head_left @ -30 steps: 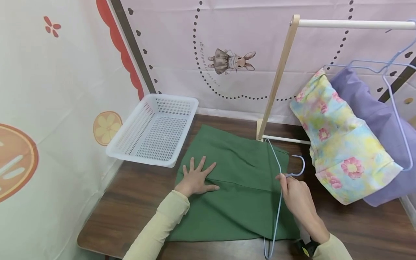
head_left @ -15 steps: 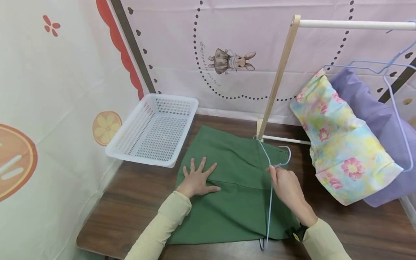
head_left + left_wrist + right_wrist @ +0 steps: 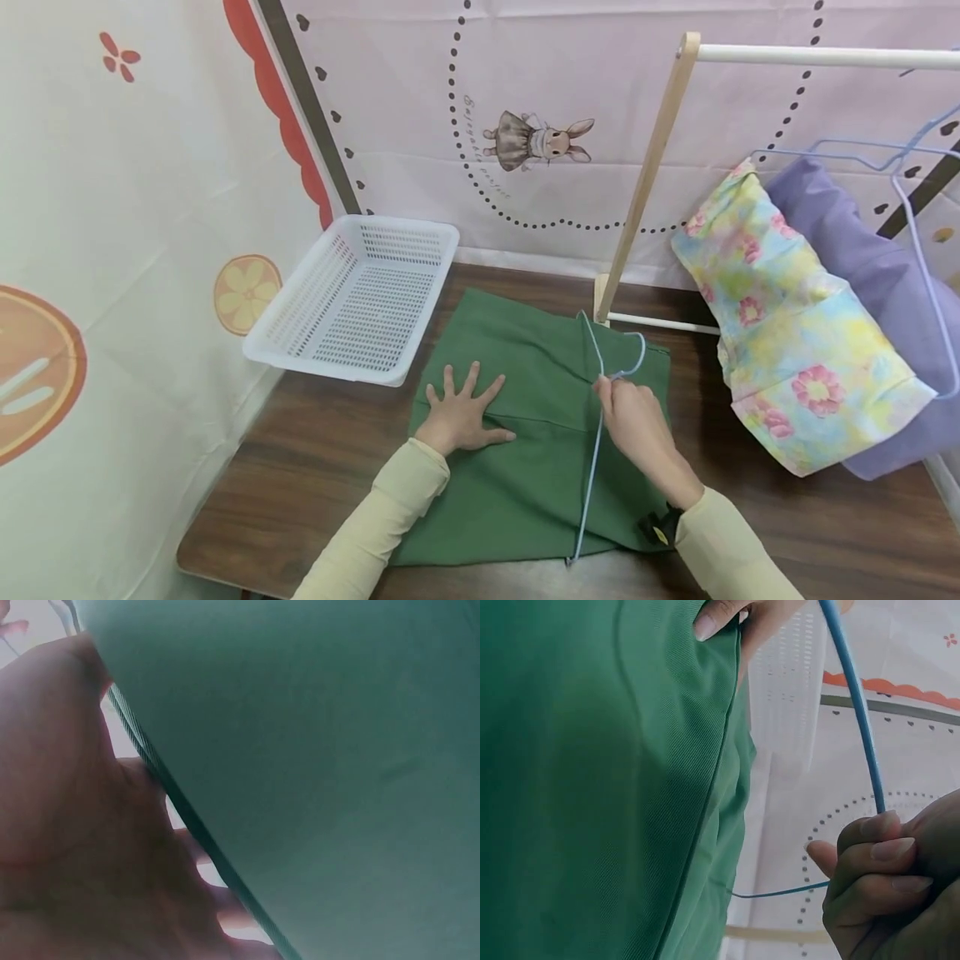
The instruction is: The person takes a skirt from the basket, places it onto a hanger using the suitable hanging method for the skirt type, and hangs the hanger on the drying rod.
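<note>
A green cloth [image 3: 525,483], seemingly a folded garment, lies on the brown table. My left hand [image 3: 459,417] rests on it with straight, spread fingers. The left wrist view shows this hand [image 3: 112,810] beside the cloth's edge [image 3: 195,817]. My right hand [image 3: 637,425] grips a light blue wire hanger [image 3: 592,475] just below its hook, over the cloth's right part. One shoulder points to the back, the other reaches the cloth's front edge; the bottom bar cannot be made out. In the right wrist view curled fingers [image 3: 877,862] hold the blue wire [image 3: 859,697].
A white perforated basket [image 3: 348,317] stands at the back left. To the right is a rack with a wooden post [image 3: 648,179] and white rail [image 3: 810,57]. Floral cloth [image 3: 795,333] and purple cloth [image 3: 832,217] hang there near blue hangers [image 3: 922,250]. Printed sheets surround the table [image 3: 285,492].
My right hand has slid the hanger leftward across the green cloth, and the hanger's front end has drawn in to the cloth's edge. My left hand stays almost in place.
</note>
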### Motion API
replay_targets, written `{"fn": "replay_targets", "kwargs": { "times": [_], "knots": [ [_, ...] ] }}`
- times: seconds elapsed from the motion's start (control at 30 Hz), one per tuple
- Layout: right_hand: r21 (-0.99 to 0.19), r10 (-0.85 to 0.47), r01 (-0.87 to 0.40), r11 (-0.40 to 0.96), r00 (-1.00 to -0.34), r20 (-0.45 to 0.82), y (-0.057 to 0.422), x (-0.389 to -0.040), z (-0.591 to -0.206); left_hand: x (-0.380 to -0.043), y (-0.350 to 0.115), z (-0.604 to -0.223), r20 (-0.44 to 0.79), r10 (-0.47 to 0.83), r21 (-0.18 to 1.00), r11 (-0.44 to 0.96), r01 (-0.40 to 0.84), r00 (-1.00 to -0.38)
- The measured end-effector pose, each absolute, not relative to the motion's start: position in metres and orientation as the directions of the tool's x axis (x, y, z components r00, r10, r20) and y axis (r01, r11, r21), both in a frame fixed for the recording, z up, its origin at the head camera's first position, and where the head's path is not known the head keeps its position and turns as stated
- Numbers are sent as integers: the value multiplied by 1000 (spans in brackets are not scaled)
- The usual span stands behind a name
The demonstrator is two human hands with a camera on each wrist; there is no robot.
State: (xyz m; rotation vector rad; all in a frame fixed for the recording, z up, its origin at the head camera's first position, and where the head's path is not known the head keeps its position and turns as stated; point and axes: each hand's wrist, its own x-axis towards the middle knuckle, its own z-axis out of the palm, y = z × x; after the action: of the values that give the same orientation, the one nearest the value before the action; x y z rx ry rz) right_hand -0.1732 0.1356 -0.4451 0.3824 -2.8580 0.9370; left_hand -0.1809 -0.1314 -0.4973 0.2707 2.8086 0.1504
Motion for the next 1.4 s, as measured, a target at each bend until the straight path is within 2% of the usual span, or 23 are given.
{"fn": "replay_targets", "kwargs": {
  "times": [0.2,0.5,0.83,1.03,1.4],
  "knots": [
    [-575,-233,-285,767,-959,164,120,-182,-444,-180,-129,-495,-289,198,130,977,167,-937],
    [-526,-273,-335,782,-942,195,110,-165,-442,-181,-129,-491,-307,193,128,979,161,-932],
    [-510,-270,-334,793,-942,197,98,-191,-440,-183,-123,-494,-324,184,118,981,153,-928],
    [-513,-256,-314,799,-949,183,99,-190,-437,-181,-122,-495,-313,183,98,982,160,-932],
    [-566,-262,-340,751,-940,218,108,-180,-404,-175,-128,-486,-295,255,258,949,180,-921]
  ]
}}
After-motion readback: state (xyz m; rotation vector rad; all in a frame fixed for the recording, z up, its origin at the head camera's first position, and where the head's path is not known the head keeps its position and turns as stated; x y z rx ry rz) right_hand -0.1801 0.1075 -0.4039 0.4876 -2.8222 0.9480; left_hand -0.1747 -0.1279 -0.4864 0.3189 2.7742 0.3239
